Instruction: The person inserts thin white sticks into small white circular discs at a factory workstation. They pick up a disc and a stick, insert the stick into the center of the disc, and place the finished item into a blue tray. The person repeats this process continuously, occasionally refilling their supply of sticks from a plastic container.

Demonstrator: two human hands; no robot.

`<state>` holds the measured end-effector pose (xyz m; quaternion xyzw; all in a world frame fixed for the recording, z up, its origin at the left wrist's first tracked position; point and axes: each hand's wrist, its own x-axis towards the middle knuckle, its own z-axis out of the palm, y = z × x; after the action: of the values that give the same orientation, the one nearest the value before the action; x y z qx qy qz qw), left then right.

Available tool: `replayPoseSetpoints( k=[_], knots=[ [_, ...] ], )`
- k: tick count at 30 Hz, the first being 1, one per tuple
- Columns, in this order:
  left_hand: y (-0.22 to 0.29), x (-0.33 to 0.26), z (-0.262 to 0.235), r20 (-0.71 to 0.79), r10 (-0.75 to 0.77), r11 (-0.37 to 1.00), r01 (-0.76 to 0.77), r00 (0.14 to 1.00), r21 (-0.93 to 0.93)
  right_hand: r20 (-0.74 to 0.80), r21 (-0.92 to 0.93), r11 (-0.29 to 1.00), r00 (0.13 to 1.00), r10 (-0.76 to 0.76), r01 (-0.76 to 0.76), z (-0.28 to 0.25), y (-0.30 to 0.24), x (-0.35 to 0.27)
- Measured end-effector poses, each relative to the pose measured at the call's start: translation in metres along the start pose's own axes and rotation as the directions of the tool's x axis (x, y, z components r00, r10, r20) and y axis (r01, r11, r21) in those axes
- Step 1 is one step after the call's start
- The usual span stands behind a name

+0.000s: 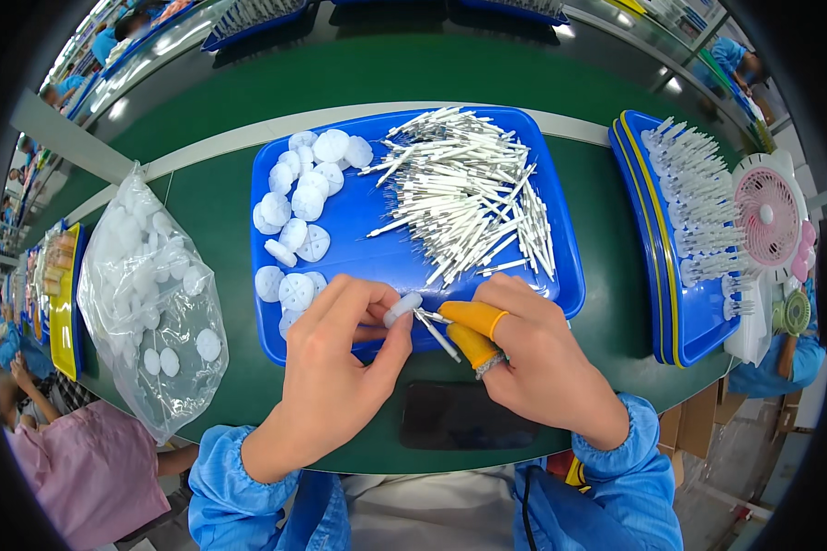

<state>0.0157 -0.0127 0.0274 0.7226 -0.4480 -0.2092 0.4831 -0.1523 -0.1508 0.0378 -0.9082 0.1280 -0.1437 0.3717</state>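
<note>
The left hand (345, 358) is pinching a white plastic disc (402, 309) between thumb and fingertips, with no gap beyond the disc's thickness. The disc is sitting just above the near edge of the blue tray (358, 246). The right hand (535, 354), wearing yellow finger cots (476, 319), is closing thumb and forefinger on a few slim white rods (441, 338); the exact count is unclear. The rods are meeting the disc's right side; whether any tip is seated in a hole cannot be told.

Possible faults: a rod could bend or miss its hole if it is entering at a slant. The disc could twist or slip if the left pinch is bearing only on its rim. A loose rod could drop if the right fingers are gripping several unevenly.

Containers: the blue tray is holding loose white discs (310, 197) along its left side and a heap of metal-tipped white rods (459, 184) on its right. A clear plastic bag (179, 390), left of the tray, is containing more discs. At the far right, stacked blue and yellow trays (705, 342) are carrying, in the top one, rows of discs with rods standing in them (694, 179).
</note>
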Motion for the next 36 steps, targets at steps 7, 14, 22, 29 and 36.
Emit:
replayPoseSetpoints(
  k=[7,14,22,29,36],
  knots=[
    [-0.004,-0.001,-0.003,0.02,-0.048,0.999,0.048,0.999,0.013,0.014,-0.021,1.0,1.0,0.008,-0.008,-0.001,-0.004,0.002],
    [-0.001,0.003,-0.003,0.04,-0.044,0.997,0.047,0.998,-0.068,-0.004,-0.004,0.999,0.999,-0.038,0.038,0.0,-0.004,0.0],
    [-0.006,0.005,-0.005,0.06,-0.226,0.939,0.234,0.972,-0.253,-0.092,0.025,0.996,0.992,-0.085,0.088,0.002,-0.001,-0.006],
    [0.0,0.003,-0.005,0.039,-0.027,0.997,0.03,0.999,-0.073,-0.043,-0.007,0.995,0.994,-0.101,0.101,0.001,0.001,-0.001],
    [-0.002,0.001,-0.001,0.002,-0.053,0.997,0.053,0.999,-0.056,-0.034,-0.091,0.994,0.998,-0.059,0.056,0.002,0.004,0.002]
  ],
)
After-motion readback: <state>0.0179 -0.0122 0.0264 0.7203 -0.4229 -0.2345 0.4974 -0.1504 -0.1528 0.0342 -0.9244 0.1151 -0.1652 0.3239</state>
